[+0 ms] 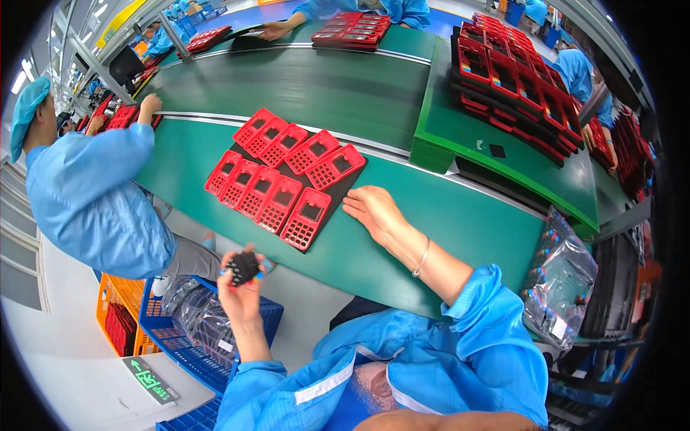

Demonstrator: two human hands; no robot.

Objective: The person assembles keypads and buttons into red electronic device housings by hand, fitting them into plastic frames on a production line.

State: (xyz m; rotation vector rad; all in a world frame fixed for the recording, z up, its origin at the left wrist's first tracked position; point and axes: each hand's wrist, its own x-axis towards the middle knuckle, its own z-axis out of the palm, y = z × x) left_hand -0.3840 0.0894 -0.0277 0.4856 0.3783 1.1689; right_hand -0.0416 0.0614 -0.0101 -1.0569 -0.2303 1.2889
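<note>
My left hand (241, 298) is raised off the table's near edge, its fingers closed around a black keypad (243, 267) with small coloured keys. On the green worktable, my right hand (375, 210) rests with its fingers stretched out, beside the right edge of a dark flat board (339, 192); whether the fingertips touch it I cannot tell. Several red plastic housings (307, 218) lie on that board in two slanted rows. Each has a screen window and a grid of key holes.
Beyond the table runs a green conveyor belt (287, 79). Stacked trays of red housings (514, 68) stand at the far right. A clear bag (560, 287) lies near my right elbow. Blue crates (269, 320) with bagged parts sit low left, near a co-worker (93, 187).
</note>
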